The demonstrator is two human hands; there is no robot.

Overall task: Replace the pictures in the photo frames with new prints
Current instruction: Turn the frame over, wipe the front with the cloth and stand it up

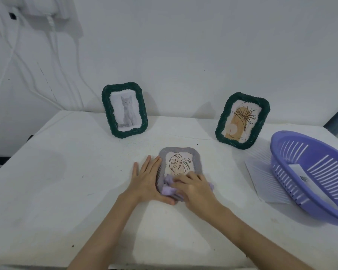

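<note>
A grey woven photo frame (195, 156) lies face up on the white table, holding a leaf line drawing. My left hand (148, 178) rests flat against its left edge, thumb under the near corner. My right hand (195, 189) presses a crumpled lilac cloth (169, 190) onto the frame's near end. Two dark green woven frames stand against the wall: the left one (124, 110) shows a grey kitten, the right one (242, 120) a palm-leaf drawing.
A purple slotted plastic basket (308, 172) sits at the right with a print inside. A white sheet (261, 178) lies partly under it. White cables (53, 55) hang down the wall at the left. The white table (66, 182) ends near my body.
</note>
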